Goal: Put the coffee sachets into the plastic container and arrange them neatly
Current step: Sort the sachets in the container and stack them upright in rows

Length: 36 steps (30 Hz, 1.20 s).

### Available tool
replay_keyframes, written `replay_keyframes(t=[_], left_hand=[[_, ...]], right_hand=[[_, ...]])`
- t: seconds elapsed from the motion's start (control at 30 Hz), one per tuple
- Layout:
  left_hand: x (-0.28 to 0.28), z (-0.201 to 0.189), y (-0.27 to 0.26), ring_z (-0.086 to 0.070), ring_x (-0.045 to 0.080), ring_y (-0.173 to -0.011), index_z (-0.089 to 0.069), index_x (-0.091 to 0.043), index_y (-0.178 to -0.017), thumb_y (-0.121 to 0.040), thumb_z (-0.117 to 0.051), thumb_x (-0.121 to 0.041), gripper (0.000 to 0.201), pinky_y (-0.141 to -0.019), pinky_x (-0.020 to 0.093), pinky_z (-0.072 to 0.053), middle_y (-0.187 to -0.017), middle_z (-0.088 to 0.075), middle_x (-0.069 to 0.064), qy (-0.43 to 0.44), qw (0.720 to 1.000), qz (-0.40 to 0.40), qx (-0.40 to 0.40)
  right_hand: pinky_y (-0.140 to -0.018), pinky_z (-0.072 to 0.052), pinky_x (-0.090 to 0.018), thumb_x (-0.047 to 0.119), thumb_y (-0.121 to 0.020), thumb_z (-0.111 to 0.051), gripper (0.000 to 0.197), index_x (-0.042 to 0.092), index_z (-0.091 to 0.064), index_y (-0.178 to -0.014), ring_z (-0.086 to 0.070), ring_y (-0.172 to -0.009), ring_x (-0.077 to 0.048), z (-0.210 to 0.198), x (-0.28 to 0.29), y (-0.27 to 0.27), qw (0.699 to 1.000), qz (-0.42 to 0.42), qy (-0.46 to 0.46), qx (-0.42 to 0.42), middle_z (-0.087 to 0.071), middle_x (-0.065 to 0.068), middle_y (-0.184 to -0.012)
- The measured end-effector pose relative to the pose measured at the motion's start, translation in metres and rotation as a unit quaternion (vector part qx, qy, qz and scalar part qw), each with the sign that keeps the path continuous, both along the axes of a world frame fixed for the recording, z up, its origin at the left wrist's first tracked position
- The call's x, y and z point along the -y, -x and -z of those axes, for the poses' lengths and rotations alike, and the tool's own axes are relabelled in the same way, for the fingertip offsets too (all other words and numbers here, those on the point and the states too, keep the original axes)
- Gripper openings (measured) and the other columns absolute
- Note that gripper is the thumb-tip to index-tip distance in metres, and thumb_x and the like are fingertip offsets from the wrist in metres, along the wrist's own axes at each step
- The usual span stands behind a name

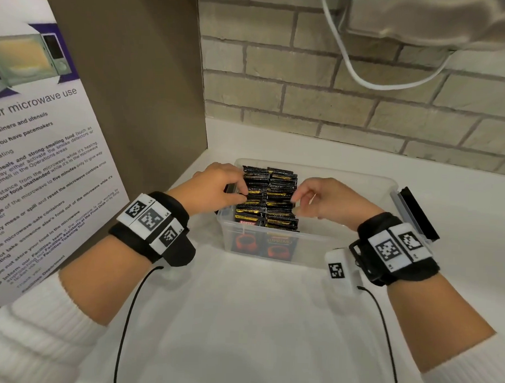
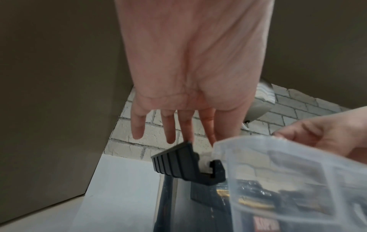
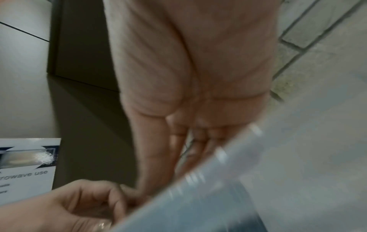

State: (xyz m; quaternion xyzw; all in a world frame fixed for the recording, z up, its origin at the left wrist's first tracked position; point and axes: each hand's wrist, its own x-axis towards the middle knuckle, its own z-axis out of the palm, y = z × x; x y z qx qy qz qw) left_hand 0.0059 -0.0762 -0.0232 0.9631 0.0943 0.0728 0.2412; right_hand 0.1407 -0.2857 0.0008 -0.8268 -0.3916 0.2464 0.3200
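Note:
A clear plastic container [image 1: 346, 177] stands on the white counter. Several black-and-gold coffee sachets [image 1: 269, 197] stand upright in two rows in its left part. My left hand [image 1: 237, 190] reaches down at the left side of the rows, fingertips touching the sachets' top edges. My right hand [image 1: 298, 203] does the same at the right side. The left wrist view shows the left hand [image 2: 174, 138] with fingers fairly straight above the container [image 2: 298, 157]. In the blurred right wrist view, the right hand [image 3: 188, 149] points its fingers into the container [image 3: 218, 188].
A microwave-use poster [image 1: 46, 155] leans on a brown side panel [image 1: 152, 87] at the left. A brick wall [image 1: 363, 109] with a white cable [image 1: 364, 77] stands behind. Black latches [image 1: 416, 214] [image 2: 178, 161] hang off the container's ends. The counter [image 1: 255, 320] extends in front.

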Motion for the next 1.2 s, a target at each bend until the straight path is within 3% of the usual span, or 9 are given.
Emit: replay_keyframes(t=[0.13, 0.27, 0.43, 0.57, 0.63, 0.77, 0.87, 1.07, 1.2], left_hand=[[0.012, -0.011, 0.006, -0.025, 0.016, -0.134, -0.069, -0.029, -0.079, -0.079, -0.071, -0.03, 0.002, -0.11, 0.05, -0.02, -0.139, -0.046, -0.007, -0.031, 0.999, 0.018, -0.019], [0.026, -0.01, -0.002, -0.014, 0.014, -0.138, -0.074, -0.023, -0.088, -0.08, -0.07, -0.03, 0.011, -0.109, 0.042, -0.01, -0.145, -0.039, -0.011, -0.065, 0.995, 0.056, -0.046], [0.038, 0.0, -0.015, -0.007, 0.014, -0.141, -0.075, -0.028, -0.088, -0.08, -0.07, -0.032, 0.01, -0.112, 0.052, 0.0, -0.148, -0.034, -0.012, -0.115, 0.988, 0.072, -0.076], [0.045, 0.0, -0.022, -0.013, 0.012, -0.137, -0.072, -0.022, -0.088, -0.073, -0.075, -0.032, 0.018, -0.109, 0.045, 0.0, -0.142, -0.042, -0.011, -0.104, 0.993, 0.046, -0.028], [0.045, 0.0, -0.023, -0.014, 0.012, -0.137, -0.07, -0.023, -0.091, -0.071, -0.077, -0.033, 0.023, -0.108, 0.044, -0.001, -0.141, -0.042, -0.01, -0.109, 0.993, 0.041, -0.022], [0.044, 0.004, -0.023, -0.013, 0.013, -0.137, -0.072, -0.023, -0.09, -0.075, -0.074, -0.032, 0.018, -0.107, 0.04, -0.001, -0.141, -0.042, -0.011, -0.113, 0.992, 0.047, -0.026], [0.041, 0.005, -0.024, -0.013, 0.014, -0.138, -0.073, -0.024, -0.093, -0.08, -0.069, -0.025, 0.013, -0.106, 0.04, -0.003, -0.142, -0.041, -0.013, -0.106, 0.993, 0.048, -0.025], [0.026, -0.005, -0.02, -0.025, 0.012, -0.132, -0.069, -0.031, -0.098, -0.088, -0.06, -0.016, 0.02, -0.099, 0.035, -0.012, -0.138, -0.045, -0.016, -0.094, 0.995, 0.035, -0.005], [0.014, -0.014, -0.008, -0.031, 0.01, -0.128, -0.069, -0.031, -0.097, -0.092, -0.054, -0.017, 0.02, -0.095, 0.032, -0.015, -0.13, -0.052, -0.017, -0.067, 0.997, -0.012, 0.026]], right_hand=[[-0.053, -0.043, -0.014, 0.014, -0.08, -0.07, 0.015, 0.016, -0.072, -0.095, -0.051, -0.055, 0.0, -0.007, 0.008, 0.008, 0.99, -0.105, 0.093, 0.002, -0.06, 0.007, -0.074], [-0.056, -0.044, -0.017, 0.012, -0.085, -0.066, 0.011, 0.017, -0.074, -0.09, -0.049, -0.056, -0.004, 0.0, 0.006, 0.008, 0.992, -0.083, 0.097, 0.01, -0.059, 0.006, -0.068], [-0.05, -0.039, -0.006, 0.013, -0.084, -0.067, 0.018, 0.016, -0.072, -0.101, -0.049, -0.044, 0.005, 0.007, 0.003, 0.007, 0.99, -0.081, 0.117, 0.026, -0.058, 0.008, -0.071], [-0.05, -0.04, -0.008, 0.011, -0.08, -0.069, 0.006, 0.017, -0.071, -0.081, -0.05, -0.047, 0.003, 0.005, -0.002, 0.009, 0.989, -0.095, 0.107, 0.044, -0.06, 0.009, -0.065], [-0.052, -0.044, -0.013, 0.005, -0.08, -0.067, 0.017, 0.019, -0.066, -0.071, -0.051, -0.047, 0.002, 0.004, -0.005, 0.009, 0.987, -0.097, 0.113, 0.053, -0.059, 0.006, -0.063], [-0.053, -0.053, -0.018, 0.002, -0.086, -0.061, 0.019, 0.014, -0.056, -0.073, -0.06, -0.054, -0.011, -0.004, -0.002, 0.01, 0.995, -0.062, 0.079, 0.025, -0.061, -0.006, -0.067], [-0.058, -0.055, -0.021, 0.003, -0.086, -0.063, 0.015, 0.012, -0.059, -0.075, -0.063, -0.05, -0.008, -0.014, -0.003, 0.013, 0.999, -0.04, 0.014, 0.0, -0.065, -0.009, -0.067], [-0.058, -0.056, -0.017, 0.008, -0.082, -0.069, 0.014, 0.014, -0.063, -0.071, -0.064, -0.055, -0.008, -0.002, -0.03, 0.038, 0.997, -0.076, -0.008, 0.013, -0.064, -0.001, -0.064], [-0.052, -0.047, -0.004, 0.01, -0.08, -0.07, 0.008, 0.013, -0.068, -0.073, -0.057, -0.05, 0.003, 0.01, -0.048, 0.041, 0.991, -0.1, 0.017, 0.09, -0.06, 0.009, -0.063]])
